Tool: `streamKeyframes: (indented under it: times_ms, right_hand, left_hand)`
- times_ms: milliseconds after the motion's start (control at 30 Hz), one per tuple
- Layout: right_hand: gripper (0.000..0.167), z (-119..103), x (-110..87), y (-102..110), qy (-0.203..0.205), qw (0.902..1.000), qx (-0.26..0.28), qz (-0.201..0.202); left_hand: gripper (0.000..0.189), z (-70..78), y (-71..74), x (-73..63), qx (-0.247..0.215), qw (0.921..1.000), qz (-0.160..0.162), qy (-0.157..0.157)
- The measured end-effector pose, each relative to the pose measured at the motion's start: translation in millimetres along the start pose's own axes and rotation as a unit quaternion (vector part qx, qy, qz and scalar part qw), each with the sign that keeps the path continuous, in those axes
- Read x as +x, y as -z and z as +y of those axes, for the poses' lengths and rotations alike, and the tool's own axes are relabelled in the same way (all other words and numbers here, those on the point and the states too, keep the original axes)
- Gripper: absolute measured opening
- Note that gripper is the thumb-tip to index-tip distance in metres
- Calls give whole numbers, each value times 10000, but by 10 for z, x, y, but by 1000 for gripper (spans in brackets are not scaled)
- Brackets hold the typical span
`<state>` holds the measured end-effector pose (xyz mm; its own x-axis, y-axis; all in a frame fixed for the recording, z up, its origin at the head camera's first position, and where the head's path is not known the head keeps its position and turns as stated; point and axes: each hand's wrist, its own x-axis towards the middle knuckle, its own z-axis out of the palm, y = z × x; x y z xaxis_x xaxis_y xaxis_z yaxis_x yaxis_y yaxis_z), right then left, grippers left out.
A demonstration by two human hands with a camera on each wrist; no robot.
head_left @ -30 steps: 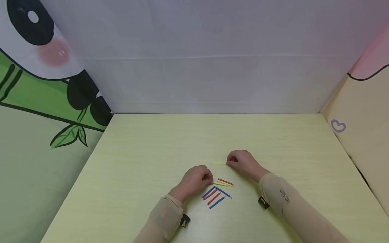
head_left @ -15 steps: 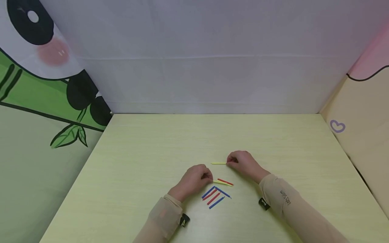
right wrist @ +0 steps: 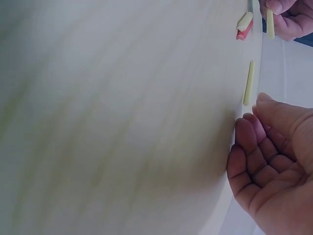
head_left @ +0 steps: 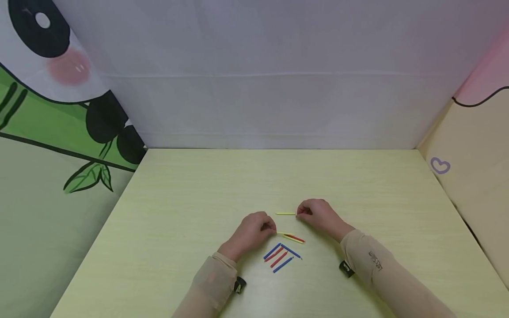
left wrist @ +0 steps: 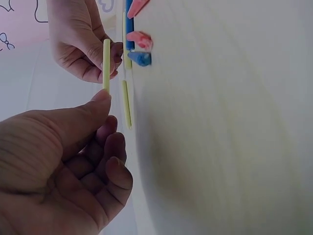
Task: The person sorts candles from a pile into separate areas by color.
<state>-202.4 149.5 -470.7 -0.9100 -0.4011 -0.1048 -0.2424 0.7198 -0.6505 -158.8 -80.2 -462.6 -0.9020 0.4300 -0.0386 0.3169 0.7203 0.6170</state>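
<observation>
Backing the table point(head_left: 199, 185): wall point(head_left: 258, 104), perhaps cloth.

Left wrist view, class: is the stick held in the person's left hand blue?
No, the stick held in the left hand is yellow.

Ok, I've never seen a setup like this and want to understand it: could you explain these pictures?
There is no machine here, just a person working bare-handed. The wide picture comes from a camera on the head; the two close-ups come from cameras on the left and right wrists. On the pale table lie thin blue sticks, red sticks and yellow sticks. The left hand pinches one yellow stick; the right hand is at the end of another yellow stick, though I cannot tell whether it grips.
</observation>
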Motion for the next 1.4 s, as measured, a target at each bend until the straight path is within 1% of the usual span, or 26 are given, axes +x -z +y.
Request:
streamKeyframes:
  times_ms: [100,300,600,800,1000,1167,1400]
  right_hand:
    - [6,0,-13,1,-92,9999,35,-20]
    - [6,-16,-41,7,-183,9998,47,-25]
    - [6,-34,-87,0,-105,9999,50,-39]
    - [5,-37,-112,1,-137,9999,71,-43]
    - [6,-42,-148,-2,-145,9998,132,-66]
    - [5,-57,-181,-8,-104,9998,158,-62]
    - [6,-56,-232,-11,-115,9998,121,-66]
  left_hand:
    - [7,3,8,4,-93,9999,37,65]
    - [7,1,21,30,-88,9998,150,136]
    - [7,-30,39,55,-192,9994,188,209]
    - [8,-37,52,65,-331,9990,207,232]
    - [8,-21,81,75,-288,9992,212,204]
    - [7,-34,98,90,-323,9988,227,283]
    - [6,-41,121,105,-305,9988,290,264]
